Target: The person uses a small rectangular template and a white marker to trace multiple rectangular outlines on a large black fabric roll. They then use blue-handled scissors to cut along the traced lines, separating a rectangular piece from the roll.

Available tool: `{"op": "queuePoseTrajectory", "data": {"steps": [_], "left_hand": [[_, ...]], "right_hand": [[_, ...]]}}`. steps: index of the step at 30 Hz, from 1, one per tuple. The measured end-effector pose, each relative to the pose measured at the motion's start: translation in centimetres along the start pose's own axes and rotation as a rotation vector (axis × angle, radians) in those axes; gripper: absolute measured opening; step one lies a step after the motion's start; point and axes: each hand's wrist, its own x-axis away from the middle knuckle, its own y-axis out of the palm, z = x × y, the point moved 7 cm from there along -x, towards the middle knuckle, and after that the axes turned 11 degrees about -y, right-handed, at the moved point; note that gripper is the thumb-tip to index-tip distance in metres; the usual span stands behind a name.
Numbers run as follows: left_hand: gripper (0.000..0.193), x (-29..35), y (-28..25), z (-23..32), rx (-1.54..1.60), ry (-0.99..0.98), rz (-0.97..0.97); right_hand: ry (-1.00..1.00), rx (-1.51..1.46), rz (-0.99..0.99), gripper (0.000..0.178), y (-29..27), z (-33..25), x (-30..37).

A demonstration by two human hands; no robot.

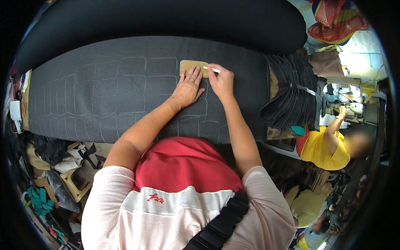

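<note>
A tan, round-cornered template (188, 64) lies on dark grey fabric (243, 83) spread over the table. My left hand (189, 88) presses flat on it, fingers stretched and apart. At the template's right edge, my right hand (222, 81) grips a white marking stick (214, 69), perhaps chalk or a marker; its tip touches or nearly touches the template's edge. Pale outlines in rows (131, 85) cover the fabric to the left of and below my hands. What lies under the template is hidden.
A thick black roll (166, 18) runs along the table's far side. Stacked dark cut pieces (293, 93), tied with a band, sit at the right end beside a teal piece (297, 130). A person in yellow (327, 148) works at the right. Scraps (39, 200) pile up lower left.
</note>
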Motion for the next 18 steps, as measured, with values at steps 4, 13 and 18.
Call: {"op": "queuePoseTrajectory", "data": {"steps": [4, 13, 18], "left_hand": [[0.062, 0.4, -0.5, 0.0, 0.052, 0.007, 0.084], [0.061, 0.5, -0.3, -0.6, 0.138, -0.032, 0.055], [0.062, 0.4, -0.4, -0.3, 0.084, -0.020, 0.106]], "right_hand": [[-0.023, -0.101, -0.038, 0.020, 3.9, -0.2, -2.8], [0.065, 0.099, -0.275, 0.024, 7.2, 1.3, -3.5], [0.081, 0.207, -0.119, 0.022, 3.3, 2.4, -2.1]]}}
